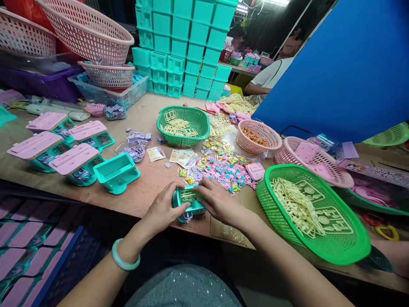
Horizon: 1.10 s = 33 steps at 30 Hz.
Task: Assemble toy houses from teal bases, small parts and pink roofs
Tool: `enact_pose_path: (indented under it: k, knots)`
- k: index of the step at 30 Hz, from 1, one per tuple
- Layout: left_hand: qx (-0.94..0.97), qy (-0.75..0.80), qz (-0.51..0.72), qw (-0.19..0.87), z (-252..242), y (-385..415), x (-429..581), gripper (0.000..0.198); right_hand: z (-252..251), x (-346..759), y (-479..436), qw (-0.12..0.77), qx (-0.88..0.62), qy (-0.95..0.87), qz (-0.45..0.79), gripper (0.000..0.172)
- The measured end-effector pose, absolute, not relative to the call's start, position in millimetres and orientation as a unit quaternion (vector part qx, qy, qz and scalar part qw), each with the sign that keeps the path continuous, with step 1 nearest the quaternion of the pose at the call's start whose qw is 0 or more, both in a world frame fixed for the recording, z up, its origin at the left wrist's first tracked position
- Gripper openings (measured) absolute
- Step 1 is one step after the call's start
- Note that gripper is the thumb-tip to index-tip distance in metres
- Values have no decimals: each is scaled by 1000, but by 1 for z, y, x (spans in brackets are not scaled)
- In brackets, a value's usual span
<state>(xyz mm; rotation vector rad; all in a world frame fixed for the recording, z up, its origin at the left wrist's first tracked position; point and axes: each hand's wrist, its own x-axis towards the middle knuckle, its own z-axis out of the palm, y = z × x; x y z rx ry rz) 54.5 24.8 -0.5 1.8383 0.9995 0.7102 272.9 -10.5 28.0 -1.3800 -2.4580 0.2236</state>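
A small teal plastic box (188, 204) sits at the near edge of the wooden table (150, 179), with cream plastic parts inside it. My left hand (162, 209) grips its left side, fingers curled round it. My right hand (217, 200) lies over its right side, fingers pressed on the box. A jade bangle (123, 260) is on my left wrist. Just beyond the box lies a heap of small pink, yellow and lilac pieces (223, 168).
Green baskets of cream parts (315, 213) (183, 123), pink baskets (258, 136) (315, 160), an open teal box (116, 172), and teal boxes with pink lids (75, 164) surround me. Stacked teal trays (185, 47) stand behind. A blue panel (345, 68) rises right; another person (268, 79) sits beyond.
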Motion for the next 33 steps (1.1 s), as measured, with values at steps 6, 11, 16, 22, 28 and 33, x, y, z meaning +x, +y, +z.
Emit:
enact_pose_path:
  k: [6, 11, 16, 22, 28, 33]
  knots:
    - [785, 350, 335, 386, -4, 31, 62, 18, 15, 286, -10, 283, -502, -811, 98, 17]
    - [852, 316, 280, 310, -14, 42, 77, 75, 6, 350, 29, 281, -791, -540, 56, 53]
    - [864, 286, 246, 334, -11, 47, 85, 77, -15, 405, 67, 247, -896, -366, 39, 78]
    - [749, 342, 296, 485, 8, 49, 76, 52, -9, 414, 76, 253, -904, -343, 3, 66]
    - [623, 367, 415, 552, 39, 56, 94, 50, 29, 334, 45, 449, -724, -524, -14, 62]
    - [561, 332, 443, 616, 54, 70, 125, 51, 56, 262, 2, 480, -532, -629, 299, 69]
